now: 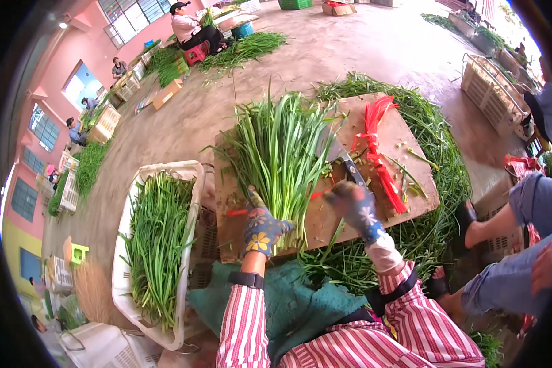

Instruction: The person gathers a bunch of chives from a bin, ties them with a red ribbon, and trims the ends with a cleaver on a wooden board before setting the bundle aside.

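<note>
A thick bunch of long green leaves like garlic chives (282,153) lies on a worn wooden board (374,122), its pale stem ends toward me. My left hand (262,227), in a flowered glove, grips the bunch low by the stems, thumb across them. A red strip (319,194) passes under the bunch and runs up to my right hand (357,208). That gloved hand is blurred by motion, so its grasp is unclear. Just beyond it lies a knife (352,168) with a dark handle, its blade partly under leaves. A tied bundle of red strips (374,147) rests farther right.
A white crate (119,270) filled with green bunches stands at left. Loose leaves (435,135) are heaped around the board's far and right sides. At right is another person's leg (503,276). Farther off, a seated person (193,30) works beside more leaves.
</note>
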Motion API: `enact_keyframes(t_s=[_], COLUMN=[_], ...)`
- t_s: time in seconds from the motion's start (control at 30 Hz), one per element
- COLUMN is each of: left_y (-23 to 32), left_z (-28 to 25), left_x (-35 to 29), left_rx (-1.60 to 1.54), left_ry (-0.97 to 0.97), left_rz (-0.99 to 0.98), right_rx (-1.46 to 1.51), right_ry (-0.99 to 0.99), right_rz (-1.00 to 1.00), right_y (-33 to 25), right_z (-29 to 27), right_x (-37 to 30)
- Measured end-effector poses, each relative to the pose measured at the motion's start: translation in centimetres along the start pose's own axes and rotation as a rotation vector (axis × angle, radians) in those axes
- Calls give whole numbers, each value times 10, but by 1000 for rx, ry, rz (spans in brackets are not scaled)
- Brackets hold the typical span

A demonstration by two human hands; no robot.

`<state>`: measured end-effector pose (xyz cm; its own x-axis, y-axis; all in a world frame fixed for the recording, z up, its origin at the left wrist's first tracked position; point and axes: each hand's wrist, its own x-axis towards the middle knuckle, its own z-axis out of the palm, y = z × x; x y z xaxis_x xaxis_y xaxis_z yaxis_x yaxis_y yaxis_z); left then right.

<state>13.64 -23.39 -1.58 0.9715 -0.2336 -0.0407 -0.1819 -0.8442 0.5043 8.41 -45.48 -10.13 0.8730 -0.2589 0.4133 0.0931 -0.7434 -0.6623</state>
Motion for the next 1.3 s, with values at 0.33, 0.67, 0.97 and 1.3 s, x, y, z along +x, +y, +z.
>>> enact_keyframes(t_s=[0.33,0.67,0.97,1.3], left_y=[-11,-19,-7,-30], left_z=[-6,-3,0,-7], left_x=[0,5,0,3], left_rx=[-53,69,121,2], left_ry=[-69,-148,-82,-116], left_rz=[-121,-142,-154,41], right_rx=[-231,-66,-452,-378], right_ry=[88,89,-85,-441], right_rz=[103,-600,-796,-768], right_y=[-38,-127,-123,-132], right_z=[-16,36,39,48], right_x=[28,46,56,90])
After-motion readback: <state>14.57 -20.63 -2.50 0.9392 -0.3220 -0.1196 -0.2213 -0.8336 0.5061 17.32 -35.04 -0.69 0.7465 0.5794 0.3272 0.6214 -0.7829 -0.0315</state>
